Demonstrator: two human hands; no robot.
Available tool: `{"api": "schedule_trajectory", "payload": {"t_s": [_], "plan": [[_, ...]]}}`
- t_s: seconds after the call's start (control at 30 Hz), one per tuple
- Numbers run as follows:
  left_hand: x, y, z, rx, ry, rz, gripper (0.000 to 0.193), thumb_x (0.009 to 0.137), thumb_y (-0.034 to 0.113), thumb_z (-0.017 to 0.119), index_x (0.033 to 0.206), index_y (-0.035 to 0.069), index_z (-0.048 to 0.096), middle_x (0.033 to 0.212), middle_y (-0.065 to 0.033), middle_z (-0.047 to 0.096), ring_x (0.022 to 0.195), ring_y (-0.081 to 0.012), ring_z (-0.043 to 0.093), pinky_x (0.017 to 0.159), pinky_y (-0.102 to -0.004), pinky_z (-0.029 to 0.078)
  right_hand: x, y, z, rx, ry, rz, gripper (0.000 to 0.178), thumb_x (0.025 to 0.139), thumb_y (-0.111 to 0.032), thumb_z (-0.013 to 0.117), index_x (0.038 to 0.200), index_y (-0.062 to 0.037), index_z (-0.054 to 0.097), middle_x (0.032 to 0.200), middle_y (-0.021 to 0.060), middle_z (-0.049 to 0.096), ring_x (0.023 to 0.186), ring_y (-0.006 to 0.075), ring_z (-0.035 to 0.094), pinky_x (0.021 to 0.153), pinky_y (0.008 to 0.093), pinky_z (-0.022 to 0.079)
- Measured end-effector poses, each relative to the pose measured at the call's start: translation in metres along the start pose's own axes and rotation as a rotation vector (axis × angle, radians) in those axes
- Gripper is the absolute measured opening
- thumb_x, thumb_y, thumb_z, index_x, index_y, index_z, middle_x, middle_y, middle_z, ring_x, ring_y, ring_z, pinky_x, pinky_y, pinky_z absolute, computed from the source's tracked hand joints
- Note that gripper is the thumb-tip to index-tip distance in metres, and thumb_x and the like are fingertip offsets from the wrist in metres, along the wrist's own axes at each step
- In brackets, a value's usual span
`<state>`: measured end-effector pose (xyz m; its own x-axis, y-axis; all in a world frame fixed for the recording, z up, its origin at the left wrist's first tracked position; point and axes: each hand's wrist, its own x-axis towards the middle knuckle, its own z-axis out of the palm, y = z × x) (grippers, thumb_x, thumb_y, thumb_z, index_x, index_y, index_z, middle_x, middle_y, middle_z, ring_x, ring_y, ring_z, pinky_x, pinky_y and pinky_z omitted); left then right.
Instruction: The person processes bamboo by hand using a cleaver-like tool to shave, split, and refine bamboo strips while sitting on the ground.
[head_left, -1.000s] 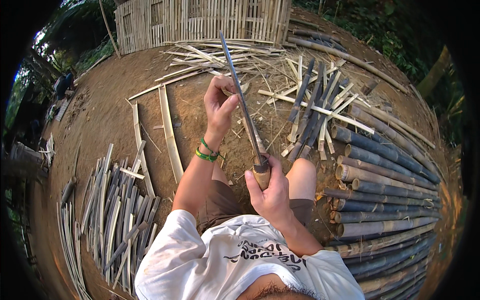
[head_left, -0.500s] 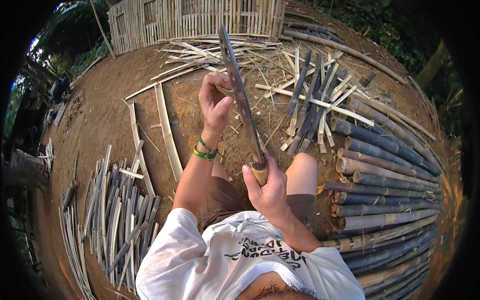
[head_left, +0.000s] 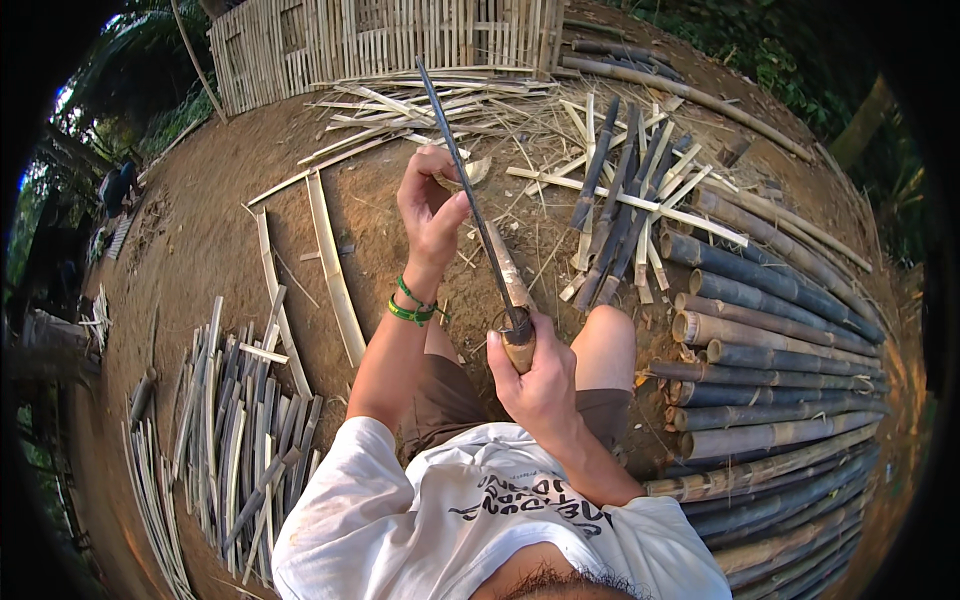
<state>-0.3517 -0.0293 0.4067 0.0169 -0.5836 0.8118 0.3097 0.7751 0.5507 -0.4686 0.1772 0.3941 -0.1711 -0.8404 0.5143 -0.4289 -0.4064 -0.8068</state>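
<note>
My right hand (head_left: 535,370) is closed round the wooden handle (head_left: 519,354) of a machete. Its long dark blade (head_left: 468,185) points away from me and up to the left, seen nearly edge-on. My left hand (head_left: 432,205), with green bands at the wrist, is beside the middle of the blade with fingers curled and thumb against or close to it. A pale, thin piece (head_left: 478,170) shows just past the blade near those fingertips; whether they grip it is partly hidden. Behind the blade's lower part lies a pale length of bamboo (head_left: 508,268).
Dark bamboo poles (head_left: 790,390) are stacked at the right. Split strips (head_left: 235,440) lie heaped at the left, with more strips (head_left: 640,200) crossed ahead. A bamboo slat fence (head_left: 390,40) stands at the back. Far left, another person (head_left: 120,185) is partly visible.
The machete has turned from its broad side to nearly edge-on, its tip shifting left. The curled tan piece at my left fingers is now mostly hidden by the blade.
</note>
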Motion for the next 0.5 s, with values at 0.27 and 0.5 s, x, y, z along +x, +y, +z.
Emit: {"api": "schedule_trajectory", "payload": {"t_s": [0.27, 0.5], "plan": [[0.008, 0.008, 0.006, -0.021, -0.047, 0.008, 0.045, 0.074, 0.033, 0.073, 0.099, 0.007, 0.047, 0.097, -0.0051, 0.043, 0.091, -0.0172, 0.043, 0.082, -0.0312, 0.035, 0.009, -0.007, -0.011, 0.189, -0.080, 0.125, 0.027, 0.093, -0.015, 0.070, 0.104, 0.0062, 0.058, 0.071, 0.0174, 0.066, 0.061, 0.0298, 0.070, 0.054, 0.0383, 0.051], [0.008, 0.007, 0.000, -0.083, -0.057, -0.006, 0.044, 0.075, 0.033, 0.074, 0.101, 0.007, 0.048, 0.096, -0.0038, 0.042, 0.090, -0.0170, 0.042, 0.082, -0.0305, 0.035, 0.011, -0.015, -0.014, 0.208, -0.133, 0.191, 0.027, 0.093, -0.015, 0.070, 0.104, 0.0062, 0.057, 0.071, 0.0173, 0.066, 0.062, 0.0294, 0.071, 0.055, 0.0382, 0.051]]}}
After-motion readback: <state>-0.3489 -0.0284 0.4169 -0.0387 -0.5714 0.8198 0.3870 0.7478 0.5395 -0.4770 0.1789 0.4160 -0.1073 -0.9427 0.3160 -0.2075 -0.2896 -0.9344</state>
